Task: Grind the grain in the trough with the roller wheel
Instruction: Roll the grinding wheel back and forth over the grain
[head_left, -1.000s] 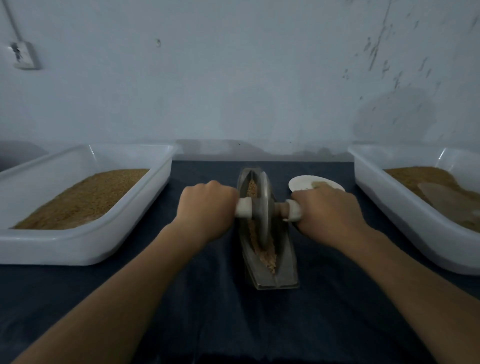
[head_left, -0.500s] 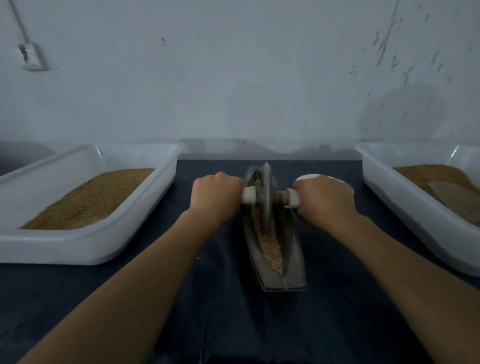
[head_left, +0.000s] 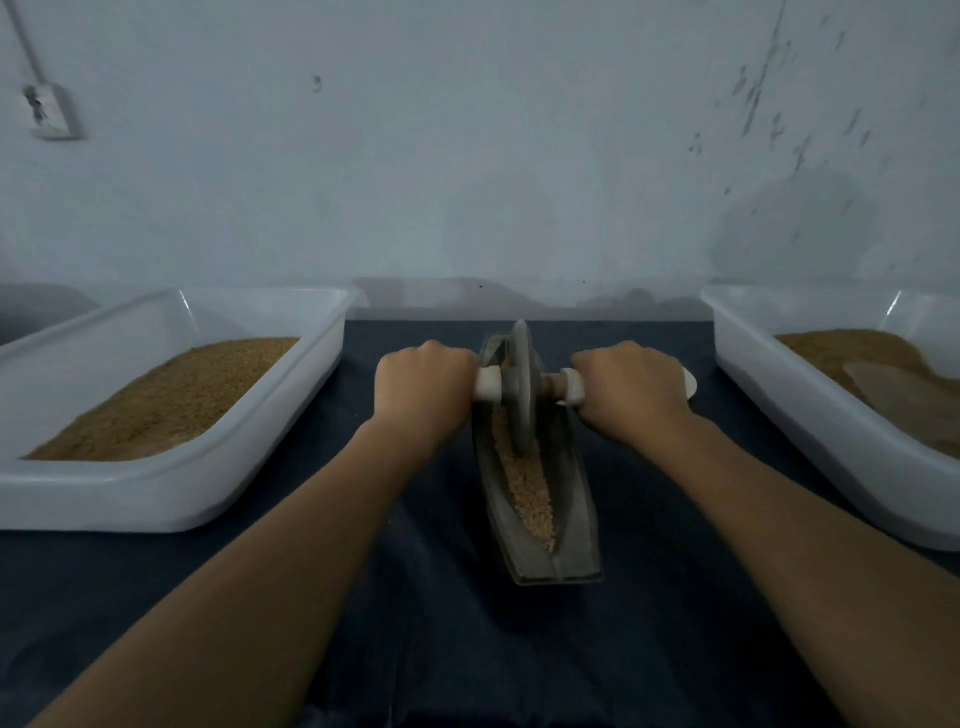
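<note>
Sitting centre of table (head_left: 467, 649), trough (head_left: 574, 525) runs front to back, grain (head_left: 530, 493) in its near half. Wheel (head_left: 521, 384) stands upright toward its far end. Left hand (head_left: 421, 384) and right hand (head_left: 631, 387) each curled tight round a handle (head_left: 488, 383).

Trough (head_left: 576, 519) and roller wheel (head_left: 521, 384): dull grey metal, mostly matt w/ faint sheen on the wheel face. Wheel's handle ends (head_left: 488, 389) are white, smooth, prob. plastic, w/ a brownish bit of axle showing on the right side. Grain (head_left: 530, 493) in trough is tan, coarse, dry-looking; the brown fill in left tub (head_left: 156, 499) and right tub (head_left: 831, 452) looks finer and matt, the tubs themselves smooth white plastic, semi-gloss w/ highlights at corners. Table cover is dark blue cloth (head_left: 467, 649), matt w/ soft creases; wall (head_left: 467, 156) is pale paint, matt, scuffed and flecked at upper right.
</note>
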